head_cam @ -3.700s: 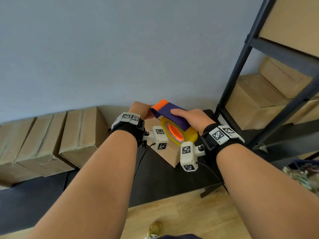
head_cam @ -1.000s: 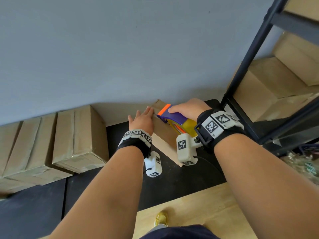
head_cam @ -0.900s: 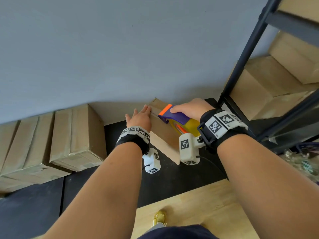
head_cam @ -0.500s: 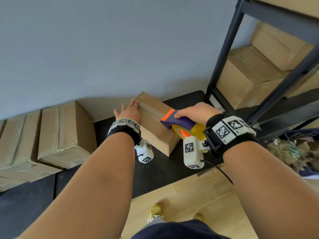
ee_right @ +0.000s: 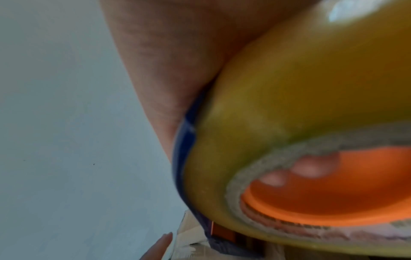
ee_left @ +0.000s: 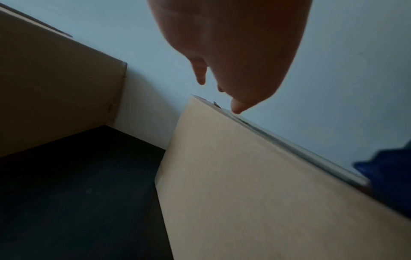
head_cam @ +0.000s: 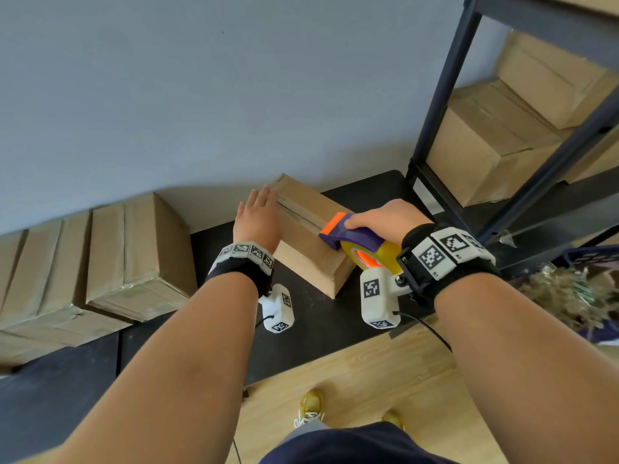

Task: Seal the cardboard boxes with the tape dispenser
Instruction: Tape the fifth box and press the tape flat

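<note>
A small cardboard box [head_cam: 303,229] lies on the black mat [head_cam: 318,316] by the wall. My left hand [head_cam: 256,217] rests flat with straight fingers on the box's far left top edge; in the left wrist view a fingertip [ee_left: 237,109] touches that edge of the box [ee_left: 255,184]. My right hand [head_cam: 385,217] grips the purple and orange tape dispenser [head_cam: 355,237] with its yellow tape roll [ee_right: 300,123], pressed on the near end of the box's top seam. A strip of clear tape runs along the seam behind it.
Several sealed cardboard boxes [head_cam: 134,256] lie in a row at the left against the wall. A black metal shelf rack [head_cam: 442,95] with more boxes [head_cam: 485,139] stands at the right. Wooden floor [head_cam: 368,373] and my shoes are below.
The dispenser has been drawn along the box top from its far end to its near end, laying tape. My left hand went from near the dispenser to flat on the box's far edge.
</note>
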Demonstrator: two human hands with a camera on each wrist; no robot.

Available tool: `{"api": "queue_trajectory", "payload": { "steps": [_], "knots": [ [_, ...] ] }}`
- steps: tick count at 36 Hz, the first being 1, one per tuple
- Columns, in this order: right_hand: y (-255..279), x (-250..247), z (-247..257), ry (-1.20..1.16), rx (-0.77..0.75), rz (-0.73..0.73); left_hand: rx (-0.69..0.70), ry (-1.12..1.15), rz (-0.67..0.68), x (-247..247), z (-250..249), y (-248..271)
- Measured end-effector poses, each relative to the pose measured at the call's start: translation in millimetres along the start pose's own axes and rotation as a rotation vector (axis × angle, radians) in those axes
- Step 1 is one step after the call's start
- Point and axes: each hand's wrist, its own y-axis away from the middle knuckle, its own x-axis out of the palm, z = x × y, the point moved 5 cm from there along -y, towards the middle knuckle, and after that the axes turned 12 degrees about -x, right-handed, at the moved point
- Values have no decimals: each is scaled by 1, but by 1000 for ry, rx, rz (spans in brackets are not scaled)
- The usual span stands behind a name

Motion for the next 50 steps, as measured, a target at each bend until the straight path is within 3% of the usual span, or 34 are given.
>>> {"api": "queue_trajectory", "payload": {
  "steps": [3, 6, 12, 15, 19, 22, 32, 45, 50],
  "knots": [
    [-2, 0, -1, -12, -4, -5, 87, 18, 63, 5, -12, 10],
    [-3, 2, -2, -11, -5, 12, 162, -149, 211, 24, -18, 17],
    [-8, 4, -4, 12, -4, -4, 151, -244, 272, 29, -20, 16],
    [-9, 5, -5, 6, -2, 2, 114, -196, 253, 24, -22, 17],
    [-11, 3, -10, -25, -5, 13, 91, -99, 130, 20, -32, 29],
    [-11, 4, -16, -62, -1, 16, 112, -21, 153, 29, -40, 37],
    [-3, 8, -52, -259, 47, 45, 78, -67, 172, 39, -41, 34],
    [21, -5, -102, -245, 90, 171, 32, -84, 188, 34, -46, 35],
    [20, 1, -97, -191, 61, 112, -9, -49, 118, 29, -49, 40]
  ]
}}
